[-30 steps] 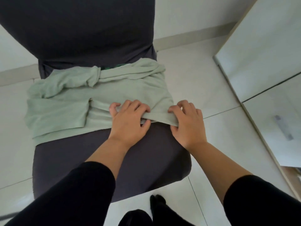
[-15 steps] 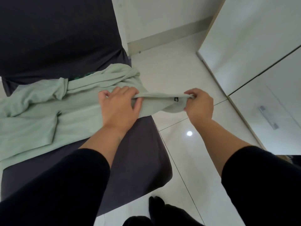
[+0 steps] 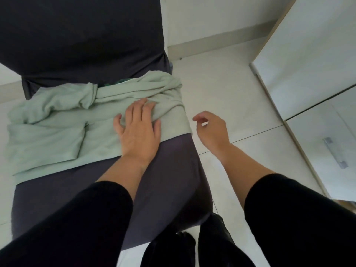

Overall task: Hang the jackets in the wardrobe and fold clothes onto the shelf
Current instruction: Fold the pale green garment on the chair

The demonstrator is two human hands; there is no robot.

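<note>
So there's this pale green garment (image 3: pixel 63 130) spread across the far half of a dark grey chair seat (image 3: pixel 107 191), with one sleeve bunched into a twist up near the chair's backrest (image 3: pixel 81 35) and the right edge draping slightly over the seat's right side. The person's left hand (image 3: pixel 139 128) is lying flat on the right part of the fabric, palm down, fingers (image 3: pixel 143 107) straight and a bit spread, pressing the cloth rather than grabbing it. Their right hand (image 3: pixel 212 130) is off to the right of the chair, hovering over the white tiled floor (image 3: pixel 227 79), fingers loosely curled and holding nothing, just beside the garment's right edge but not touching it. Both arms have black sleeves (image 3: pixel 77 228) pushed up past the wrists. Far right there's a white wardrobe door (image 3: pixel 308 54) standing next to the floor tiles.
</note>
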